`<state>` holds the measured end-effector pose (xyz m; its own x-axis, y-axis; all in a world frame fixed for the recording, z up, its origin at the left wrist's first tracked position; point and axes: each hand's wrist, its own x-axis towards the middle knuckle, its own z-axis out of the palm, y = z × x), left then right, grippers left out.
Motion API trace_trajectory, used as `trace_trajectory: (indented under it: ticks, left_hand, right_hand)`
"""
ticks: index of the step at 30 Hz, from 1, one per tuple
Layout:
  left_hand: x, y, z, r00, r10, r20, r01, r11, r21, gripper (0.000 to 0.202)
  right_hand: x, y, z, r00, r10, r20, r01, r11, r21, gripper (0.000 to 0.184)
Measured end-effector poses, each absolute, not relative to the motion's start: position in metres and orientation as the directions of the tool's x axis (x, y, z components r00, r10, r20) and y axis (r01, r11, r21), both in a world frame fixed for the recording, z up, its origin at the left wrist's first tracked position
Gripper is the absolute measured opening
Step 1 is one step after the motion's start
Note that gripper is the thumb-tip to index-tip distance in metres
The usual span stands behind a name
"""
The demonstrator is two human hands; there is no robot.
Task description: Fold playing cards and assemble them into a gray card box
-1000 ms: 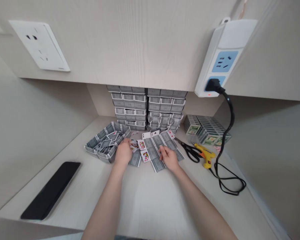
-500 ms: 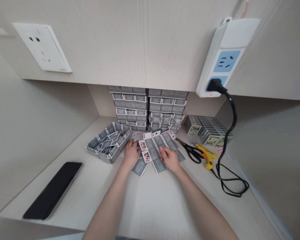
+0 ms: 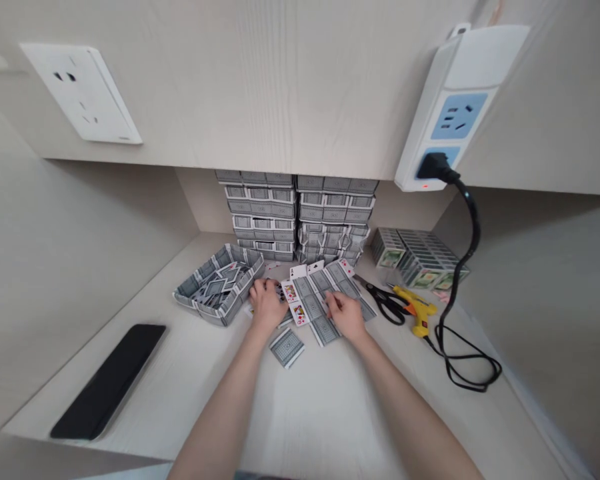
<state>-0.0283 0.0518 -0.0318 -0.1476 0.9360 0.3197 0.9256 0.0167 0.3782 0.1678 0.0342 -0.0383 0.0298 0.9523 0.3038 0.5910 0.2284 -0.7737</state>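
Note:
A flat panel of joined playing cards (image 3: 307,295), mostly grey backs with a few faces along its edges, lies on the desk. My right hand (image 3: 347,315) rests on the panel's right part, fingers curled together; whatever they may hold is hidden. To the left of the panel, my left hand (image 3: 269,307) lies over some loose cards, its fingers a little apart and partly covering them. A separate folded card piece (image 3: 287,347), grey back up, is in front of the left hand. Beside that hand stands a box made of cards (image 3: 225,313), with loose cards inside.
Stacked card boxes (image 3: 263,211) fill the back. Packs of cards (image 3: 425,257) sit at the back right. Black-handled scissors (image 3: 389,305) and a yellow glue gun (image 3: 419,311) with its cable lie to the right. At front left is a black flat object (image 3: 107,383). A power strip (image 3: 460,110) hangs above.
The folded card piece has slid toward me and slightly right, away from the left hand. The left hand has spread farther over the loose cards. The right hand stays by the panel.

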Motion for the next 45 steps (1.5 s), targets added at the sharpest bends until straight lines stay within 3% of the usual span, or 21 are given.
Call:
trace_trajectory:
  ticks: [10,16,22,27,31,35,41,45]
  left_hand:
    - [-0.028,0.051,-0.030,-0.102,0.919,0.380,0.917,-0.061,0.394,0.025]
    - [-0.029,0.055,-0.031,-0.170,0.907,0.385,0.893,-0.024,0.450,0.030]
    - [-0.034,0.059,-0.032,-0.164,0.869,0.467,0.832,-0.132,0.538,0.014]
    - [-0.037,0.059,-0.026,-0.198,0.798,0.569,0.672,-0.313,0.672,0.027]
    - [-0.035,0.057,-0.018,-0.161,0.764,0.624,0.526,-0.469,0.710,0.047]
    - [-0.034,0.053,-0.008,-0.199,0.754,0.626,0.405,-0.518,0.753,0.060]
    - [-0.038,0.049,0.006,-0.413,0.714,0.566,0.217,-0.527,0.822,0.054]
    - [-0.037,0.044,0.013,-0.422,0.696,0.581,0.262,-0.520,0.813,0.040]
  right_hand:
    - [0.168,0.035,-0.041,0.012,0.954,0.299,0.594,0.234,-0.770,0.036]
    - [0.168,0.034,-0.040,-0.003,0.956,0.294,0.611,0.234,-0.756,0.035]
    - [0.168,0.034,-0.041,-0.007,0.958,0.286,0.601,0.233,-0.765,0.036]
    - [0.168,0.035,-0.041,-0.009,0.960,0.280,0.610,0.227,-0.759,0.035]
    - [0.168,0.035,-0.041,-0.013,0.961,0.278,0.595,0.231,-0.770,0.034]
    - [0.168,0.036,-0.043,-0.019,0.961,0.276,0.586,0.234,-0.776,0.035]
    - [0.169,0.037,-0.043,-0.016,0.961,0.275,0.573,0.234,-0.785,0.034]
    - [0.168,0.036,-0.042,-0.010,0.963,0.269,0.545,0.231,-0.806,0.033]
